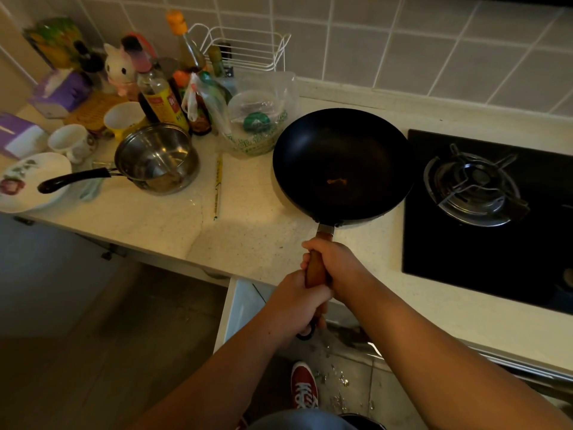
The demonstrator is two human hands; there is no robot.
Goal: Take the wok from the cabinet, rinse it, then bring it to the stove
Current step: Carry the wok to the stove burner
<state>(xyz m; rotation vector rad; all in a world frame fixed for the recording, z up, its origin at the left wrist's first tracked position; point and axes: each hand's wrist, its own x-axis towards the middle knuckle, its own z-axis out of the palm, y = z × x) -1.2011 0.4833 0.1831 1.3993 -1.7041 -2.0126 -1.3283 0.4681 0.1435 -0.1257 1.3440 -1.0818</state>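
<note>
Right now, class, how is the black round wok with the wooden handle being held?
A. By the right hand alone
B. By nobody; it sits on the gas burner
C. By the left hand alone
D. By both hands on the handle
D: the left hand and right hand both wrap the wooden handle of the black round wok, which is over the pale counter, left of the gas burner.

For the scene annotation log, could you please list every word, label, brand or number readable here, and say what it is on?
No text can be read with confidence.
Yellow label on the sauce bottle: printed characters, too blurred to read.
Green print on the plastic bag: too small and distorted.
Markings on the chopstick wrapper: too small.
Wok, stove, saucepan: no text visible.
</note>
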